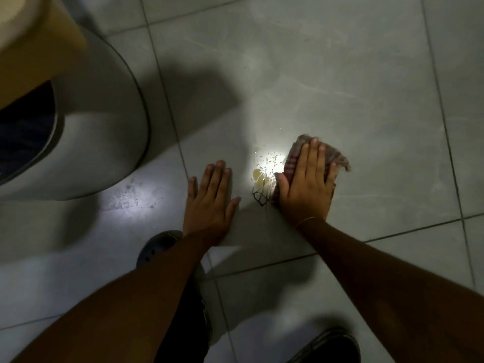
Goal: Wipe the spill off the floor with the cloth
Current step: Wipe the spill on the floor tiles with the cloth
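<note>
A small yellowish spill (263,171) with scattered droplets glistens on the grey tiled floor (340,87), lit by a bright reflection. Just right of it lies a reddish-brown checked cloth (334,155), pressed flat to the floor under my right hand (306,184); the cloth's left edge touches the wet patch. My left hand (210,200) rests flat on the tile left of the spill, fingers spread, holding nothing. Most of the cloth is hidden under my right palm.
A large grey round-based object (104,121) with a tan top (39,43) stands at the left. My two dark shoes (157,247) (332,347) are at the bottom, near my arms. Tile stretches away beyond and to the right of the spill.
</note>
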